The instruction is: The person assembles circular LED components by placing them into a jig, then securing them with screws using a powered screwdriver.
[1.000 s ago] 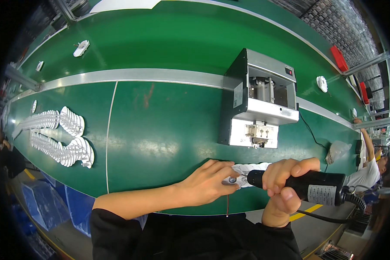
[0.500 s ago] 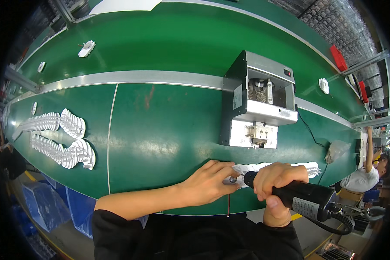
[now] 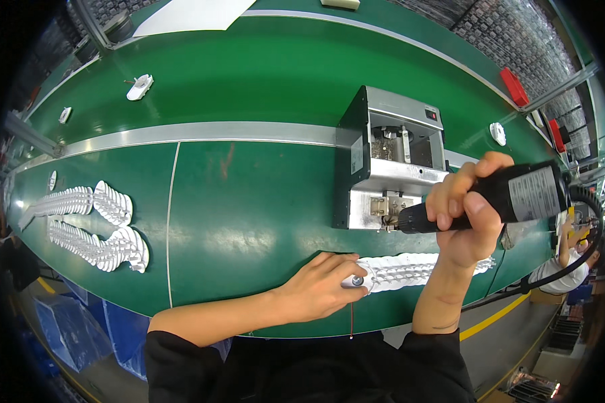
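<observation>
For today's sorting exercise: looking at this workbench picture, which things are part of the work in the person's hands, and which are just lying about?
In use:
- black electric screwdriver in the right hand, tip at the grey metal machine
- small white part under the left hand
- row of white parts beside it

Lying about:
- stacked white parts at left
- lone white piece on the far belt
- white sheet

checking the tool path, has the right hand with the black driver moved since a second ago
Yes. The right hand has lifted the black driver off the row of white parts and up to the front of the grey metal box.

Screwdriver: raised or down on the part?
Raised: the right hand holds the screwdriver level, tip at the grey machine, above the white parts.
</observation>
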Action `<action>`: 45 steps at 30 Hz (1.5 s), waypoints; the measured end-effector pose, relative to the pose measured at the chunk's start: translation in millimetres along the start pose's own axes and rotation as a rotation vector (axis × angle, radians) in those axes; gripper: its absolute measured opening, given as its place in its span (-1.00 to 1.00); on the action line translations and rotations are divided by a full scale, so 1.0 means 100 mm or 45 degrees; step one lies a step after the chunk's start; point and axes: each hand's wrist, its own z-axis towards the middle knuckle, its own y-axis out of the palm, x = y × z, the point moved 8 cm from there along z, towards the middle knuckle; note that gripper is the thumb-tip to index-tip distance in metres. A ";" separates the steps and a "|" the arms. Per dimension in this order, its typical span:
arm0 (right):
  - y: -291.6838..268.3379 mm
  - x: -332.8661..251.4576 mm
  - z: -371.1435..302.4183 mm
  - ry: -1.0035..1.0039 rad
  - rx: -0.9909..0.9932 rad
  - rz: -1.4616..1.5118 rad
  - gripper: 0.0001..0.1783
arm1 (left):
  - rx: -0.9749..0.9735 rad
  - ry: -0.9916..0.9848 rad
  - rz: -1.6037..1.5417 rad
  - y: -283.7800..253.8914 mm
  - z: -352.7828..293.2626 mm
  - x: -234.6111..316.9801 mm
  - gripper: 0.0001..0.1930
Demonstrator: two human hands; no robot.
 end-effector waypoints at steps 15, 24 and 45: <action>0.08 -0.18 -0.82 0.107 -0.144 0.089 -0.60 | 0.030 0.013 0.034 -0.02 -0.02 0.00 -0.78; 0.09 -0.04 -0.90 0.090 -0.131 0.051 -0.63 | 0.046 -0.008 0.025 -0.05 -0.02 0.01 -0.76; 0.02 -0.37 -0.74 -0.033 -0.512 0.383 -0.54 | 0.022 -0.097 -0.145 -0.23 0.05 0.01 -0.54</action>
